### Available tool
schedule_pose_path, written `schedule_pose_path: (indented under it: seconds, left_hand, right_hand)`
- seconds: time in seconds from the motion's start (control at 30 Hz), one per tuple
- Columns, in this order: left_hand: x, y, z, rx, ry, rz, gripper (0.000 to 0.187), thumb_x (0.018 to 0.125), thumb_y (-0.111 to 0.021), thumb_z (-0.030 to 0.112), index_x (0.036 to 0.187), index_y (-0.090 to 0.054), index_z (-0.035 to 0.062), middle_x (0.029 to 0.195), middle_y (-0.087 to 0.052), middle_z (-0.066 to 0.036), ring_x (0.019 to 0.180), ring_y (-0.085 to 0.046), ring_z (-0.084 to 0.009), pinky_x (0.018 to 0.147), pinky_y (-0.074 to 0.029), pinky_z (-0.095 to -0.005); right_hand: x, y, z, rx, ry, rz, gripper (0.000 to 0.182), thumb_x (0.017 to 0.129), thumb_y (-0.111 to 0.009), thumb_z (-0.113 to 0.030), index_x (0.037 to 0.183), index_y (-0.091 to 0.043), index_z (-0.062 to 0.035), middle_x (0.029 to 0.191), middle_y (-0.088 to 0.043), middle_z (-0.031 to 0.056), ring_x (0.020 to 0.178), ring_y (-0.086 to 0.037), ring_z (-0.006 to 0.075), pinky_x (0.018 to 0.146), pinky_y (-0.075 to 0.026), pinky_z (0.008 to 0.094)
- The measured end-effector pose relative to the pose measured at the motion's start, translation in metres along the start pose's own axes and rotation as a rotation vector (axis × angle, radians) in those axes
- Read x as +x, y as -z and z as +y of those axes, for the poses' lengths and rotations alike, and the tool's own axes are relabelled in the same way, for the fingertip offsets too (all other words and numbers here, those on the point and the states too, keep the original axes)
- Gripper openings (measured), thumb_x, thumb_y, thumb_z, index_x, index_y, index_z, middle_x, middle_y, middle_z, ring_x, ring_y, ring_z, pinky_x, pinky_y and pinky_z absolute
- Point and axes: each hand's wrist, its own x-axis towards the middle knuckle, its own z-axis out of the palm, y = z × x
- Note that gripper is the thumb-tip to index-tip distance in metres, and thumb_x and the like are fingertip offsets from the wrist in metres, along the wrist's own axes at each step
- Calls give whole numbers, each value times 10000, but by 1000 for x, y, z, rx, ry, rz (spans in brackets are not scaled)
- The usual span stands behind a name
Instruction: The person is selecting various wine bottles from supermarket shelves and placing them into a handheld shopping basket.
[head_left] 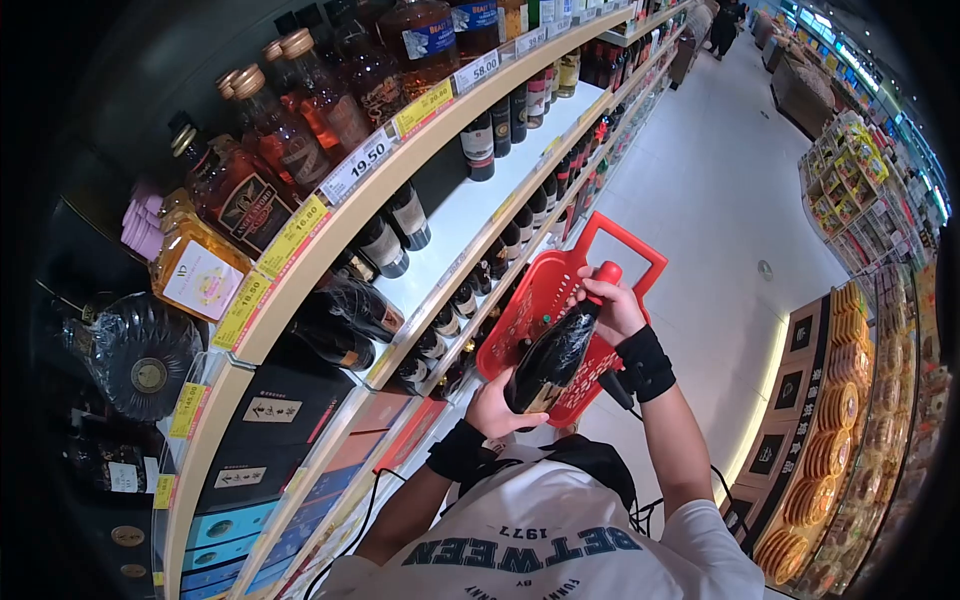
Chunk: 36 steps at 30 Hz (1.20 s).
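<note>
A dark wine bottle (556, 352) with a red capped neck is held tilted in front of my body, clear wrap shining on its side. My left hand (500, 405) grips its base end, thumb across the lower label. Around the neck, just under the red top, my right hand (612, 305) is closed. Beneath the bottle stands a red plastic shopping basket (520, 295) with a raised handle and holes in its walls; the bottle and my hands hide much of its inside. Black bands wrap both my wrists.
Curved liquor shelves (330, 215) with price tags run along the left, holding many bottles and boxed goods (270, 410). A white tiled aisle (710, 150) stretches ahead. On the right are a display of packaged round goods (835, 420) and a snack rack (850, 180). A person (728, 28) is far off.
</note>
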Motion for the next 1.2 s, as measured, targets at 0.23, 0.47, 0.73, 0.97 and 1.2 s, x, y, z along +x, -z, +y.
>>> schedule_pose_path:
  seconds: [0.23,0.47,0.73,0.97,1.2]
  left_hand:
    - [15,-35,-58,328,56,72,994,569,-896,394,1349,-430,-9,1125,-652,-214,1035,-653,-351,886,-521,-415]
    - [31,-75,-102,205,203,-7,1039,556,-914,344,1373,-368,7,1241,-591,-218,1151,-586,-358,974,-467,-408]
    - [29,-110,-145,176,395,-57,994,586,-879,400,1354,-368,30,1244,-592,-184,1155,-585,-350,951,-476,-424]
    - [37,-118,-185,218,481,-115,909,568,-877,216,1324,-402,45,1198,-586,-179,1140,-581,-343,973,-466,-395]
    - [39,-126,-224,109,528,-92,863,554,-856,148,1291,-420,41,1192,-591,-184,1135,-579,-345,972,-463,-395]
  right_hand:
    - [5,71,38,203,18,206,210,923,-616,-170,756,-520,-87,549,-445,23,574,-527,195,656,-502,396]
    - [11,104,66,96,33,335,284,904,-623,-129,678,-455,-88,533,-427,33,496,-488,192,602,-471,364]
    - [20,147,96,108,-51,404,219,870,-582,0,706,-457,-76,577,-446,28,495,-469,160,528,-442,337]
    - [30,183,135,118,-98,506,136,848,-579,-15,792,-472,-78,571,-435,24,494,-468,152,551,-438,330]
    - [39,226,168,118,-132,463,150,872,-603,-63,786,-480,-68,605,-504,61,579,-548,221,668,-486,376]
